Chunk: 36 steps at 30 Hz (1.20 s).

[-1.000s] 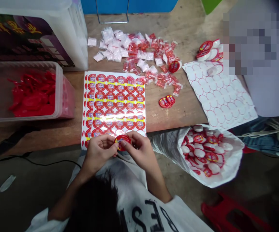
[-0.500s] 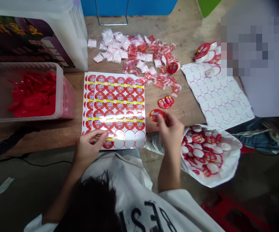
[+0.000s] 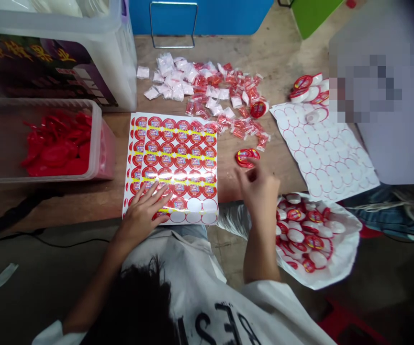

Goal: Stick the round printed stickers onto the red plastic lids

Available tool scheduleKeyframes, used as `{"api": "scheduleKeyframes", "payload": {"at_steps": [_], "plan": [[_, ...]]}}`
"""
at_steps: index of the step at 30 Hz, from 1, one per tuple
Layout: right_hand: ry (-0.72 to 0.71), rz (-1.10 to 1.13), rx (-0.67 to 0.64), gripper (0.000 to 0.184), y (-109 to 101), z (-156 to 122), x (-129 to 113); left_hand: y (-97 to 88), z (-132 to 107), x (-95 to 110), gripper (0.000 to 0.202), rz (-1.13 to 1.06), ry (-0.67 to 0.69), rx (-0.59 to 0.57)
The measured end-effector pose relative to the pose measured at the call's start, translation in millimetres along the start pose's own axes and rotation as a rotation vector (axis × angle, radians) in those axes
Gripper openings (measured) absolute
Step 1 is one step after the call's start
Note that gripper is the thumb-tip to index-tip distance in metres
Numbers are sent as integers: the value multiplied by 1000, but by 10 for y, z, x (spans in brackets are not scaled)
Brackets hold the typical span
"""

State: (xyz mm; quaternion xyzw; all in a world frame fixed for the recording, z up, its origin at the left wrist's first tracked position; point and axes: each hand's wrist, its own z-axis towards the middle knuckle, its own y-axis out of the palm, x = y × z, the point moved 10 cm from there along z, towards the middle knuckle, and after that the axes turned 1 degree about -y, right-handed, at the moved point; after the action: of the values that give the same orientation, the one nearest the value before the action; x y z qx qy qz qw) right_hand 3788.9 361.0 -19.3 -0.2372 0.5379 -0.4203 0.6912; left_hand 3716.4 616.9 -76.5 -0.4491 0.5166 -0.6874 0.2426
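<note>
My left hand (image 3: 140, 215) lies flat on the lower left of a sheet of round red printed stickers (image 3: 178, 163), its fingers spread and holding nothing. Several sticker spots at the sheet's bottom right are bare white. My right hand (image 3: 260, 196) hangs over the wooden table, its fingers apart and empty. Its fingertips are just below a small pile of round red-printed discs (image 3: 247, 157), and I cannot tell whether they touch it. A white bag (image 3: 339, 254) full of similar discs lies to the right of that hand.
A transparent tub of red plastic pieces (image 3: 59, 143) stands at left, below a large plastic bin (image 3: 113, 57). Small packets (image 3: 207, 81) lie heaped at the back. A white backing sheet (image 3: 321, 148) lies at right, under more discs (image 3: 309, 88). A pixelated patch covers the top right.
My right hand no longer holds the red disc, and the small pile looks tighter. That hand has moved right and down, while my left hand has moved lower on the sticker sheet.
</note>
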Motion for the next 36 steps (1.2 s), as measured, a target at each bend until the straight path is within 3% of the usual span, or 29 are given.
{"api": "scheduleKeyframes", "payload": {"at_steps": [4,6,12,22,33,36], "plan": [[-447,285,-426,17,514,-565,-962,12,13,-14,49,45,23,-2],[-530,324,-492,16,685,-760,-1140,13,20,-13,47,69,28,-10],[-469,382,-458,14,855,-821,-1061,-10,20,14,51,70,30,-19],[-337,417,-608,12,1012,-775,-1027,6,-3,11,48,65,34,-15],[-284,331,-760,2,1180,-695,-1012,17,-8,-12,66,10,4,-39],[-345,255,-725,16,1152,-705,-1058,29,-9,-30,64,-5,-7,-46]]}}
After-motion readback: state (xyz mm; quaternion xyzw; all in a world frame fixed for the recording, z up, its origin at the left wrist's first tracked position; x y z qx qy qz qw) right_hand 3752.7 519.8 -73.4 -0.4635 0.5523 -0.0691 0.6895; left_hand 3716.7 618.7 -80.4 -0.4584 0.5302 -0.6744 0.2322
